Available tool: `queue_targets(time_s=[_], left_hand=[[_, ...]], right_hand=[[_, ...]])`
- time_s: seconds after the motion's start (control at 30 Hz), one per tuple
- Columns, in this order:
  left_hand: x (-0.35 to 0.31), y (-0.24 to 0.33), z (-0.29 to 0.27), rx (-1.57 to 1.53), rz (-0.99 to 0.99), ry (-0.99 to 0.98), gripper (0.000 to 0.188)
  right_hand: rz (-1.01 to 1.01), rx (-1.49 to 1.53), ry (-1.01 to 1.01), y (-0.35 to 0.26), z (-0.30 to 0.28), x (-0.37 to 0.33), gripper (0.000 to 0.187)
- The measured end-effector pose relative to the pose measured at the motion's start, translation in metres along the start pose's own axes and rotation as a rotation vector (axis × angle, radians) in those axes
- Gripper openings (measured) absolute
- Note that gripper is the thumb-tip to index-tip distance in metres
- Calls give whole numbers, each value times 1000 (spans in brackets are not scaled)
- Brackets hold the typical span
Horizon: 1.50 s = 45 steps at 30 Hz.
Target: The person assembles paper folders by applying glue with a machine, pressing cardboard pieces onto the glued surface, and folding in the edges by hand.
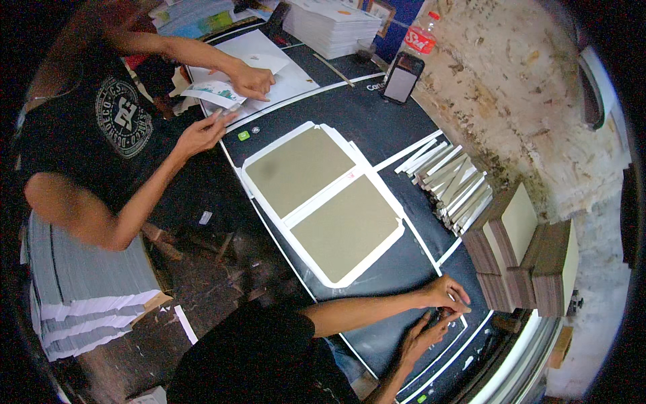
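My left hand [445,293] and my right hand [428,332] meet over the near right part of the black worktable. The fingertips of both are drawn together around something small and dark that I cannot make out. To their upper left lies a white cover sheet [326,275] with trimmed corners. Two grey-beige boards rest on it, a far board [303,168] and a near board [346,229], with a narrow white strip between them. Neither hand touches the sheet.
A co-worker [87,141] handles printed paper [219,92] at the far left. Thin board strips [454,185] and stacked boards [494,249] sit on the right. A phone [404,77], a bottle [420,37] and a paper stack [330,27] stand farther back. Grey stacks [94,269] lie left.
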<state>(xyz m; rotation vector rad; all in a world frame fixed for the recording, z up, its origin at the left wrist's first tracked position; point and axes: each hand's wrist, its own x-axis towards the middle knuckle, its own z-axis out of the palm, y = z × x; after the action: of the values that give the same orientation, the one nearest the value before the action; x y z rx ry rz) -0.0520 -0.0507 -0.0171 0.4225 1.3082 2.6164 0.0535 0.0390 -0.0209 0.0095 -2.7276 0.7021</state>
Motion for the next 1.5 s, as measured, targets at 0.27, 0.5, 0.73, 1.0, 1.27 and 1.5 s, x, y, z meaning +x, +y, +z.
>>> queue_targets(time_s=[0.27, 0.5, 0.73, 1.0, 1.27, 1.5], left_hand=[[-7, -1, 10, 179, 155, -232, 43], [-8, -14, 1, 664, 434, 77, 35], [-3, -3, 5, 730, 364, 212, 33], [-8, 4, 11, 558, 206, 139, 45], [-21, -65, 18, -129, 145, -79, 60], [-43, -32, 46, -594, -515, -84, 64]], right_hand=[[-149, -136, 210, 5, 9, -12, 88], [17, -99, 12, -16, -3, -11, 56], [-75, -206, 168, -32, -10, -6, 75], [69, -264, -189, -19, -19, -32, 83], [25, 234, 37, -28, -26, -7, 78], [560, -425, 79, 69, 19, 136, 65]])
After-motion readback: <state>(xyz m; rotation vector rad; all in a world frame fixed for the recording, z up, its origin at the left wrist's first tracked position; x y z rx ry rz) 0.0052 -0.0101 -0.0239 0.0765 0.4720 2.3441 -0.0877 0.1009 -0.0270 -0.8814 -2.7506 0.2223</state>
